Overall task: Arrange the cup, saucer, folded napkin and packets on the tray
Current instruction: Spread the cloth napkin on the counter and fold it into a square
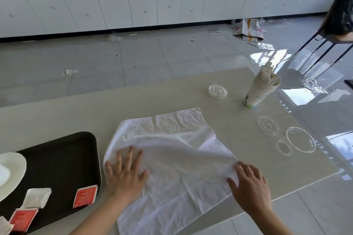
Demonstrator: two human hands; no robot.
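Right, near to far.
Left hand (125,174): flat, fingers spread, palm pressing down on the napkin's left part; gripping nothing.
Right hand (250,187): fingers curled onto the folded-over edge at the napkin's right end; looks like a light pinch of the cloth, but the grip is partly hidden so can't confirm.
Hands: well apart, one at each end of the fold.
Napkin (172,158): white cloth on the table (57,114), half folded, far edge laid toward the person; near corner hangs over the table's front edge.
Key relation: fold line runs left-right between the two hands, long axis across the body; next fold probably brings one end over the other; right hand already holds an end, left hand acts as anchor.
Tray (63,158): black, just left of the napkin, nearer the left hand; napkin not on it yet.
Saucer (13,171): white, on the tray's left side, cut by the frame edge; something white sits on it, too clipped to name.
Packets: red packet (85,196) near the tray's right rim, white packet (36,197) and another red packet (23,218) further left, all on the tray.
Far right: paper cup stack (259,91) holding sticks, clear lids (217,90) nearby, well apart from the napkin.
Stage guess: napkin folding, midway.
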